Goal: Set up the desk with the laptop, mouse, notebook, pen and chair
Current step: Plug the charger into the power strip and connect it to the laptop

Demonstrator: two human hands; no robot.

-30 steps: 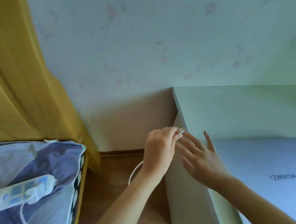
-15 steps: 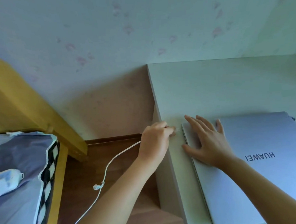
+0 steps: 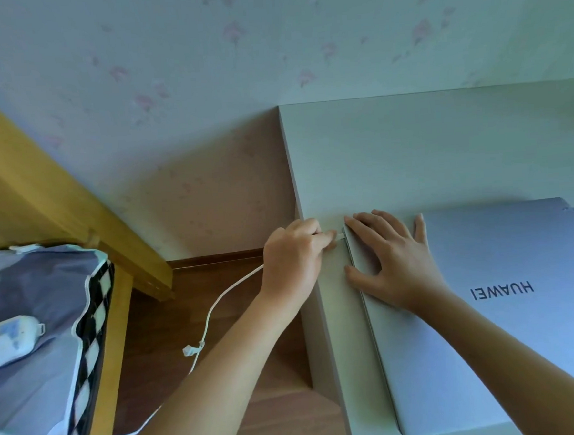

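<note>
Plugging the charger in was the step in hand, as I judged it, and doing it well meant keeping the plug [image 3: 339,236] level with the port and pushing straight in while the other hand stopped the machine from sliding. The closed laptop [image 3: 506,304] lay flat on the white desk [image 3: 409,149], near the desk's left edge, its logo upside down from where the person stood. The right hand [image 3: 394,261] rested on the lid's far-left corner, fingers spread and flat, bracing it. At nine o'clock from that hand, just beside the corner, the left hand [image 3: 293,260] pinched the small white plug, whose tip seemed to touch the laptop's side; whether it was seated I could not tell. The white cable [image 3: 216,300] trailed from that hand toward seven o'clock, over the wooden floor [image 3: 171,325] to the bed [image 3: 32,300].
</note>
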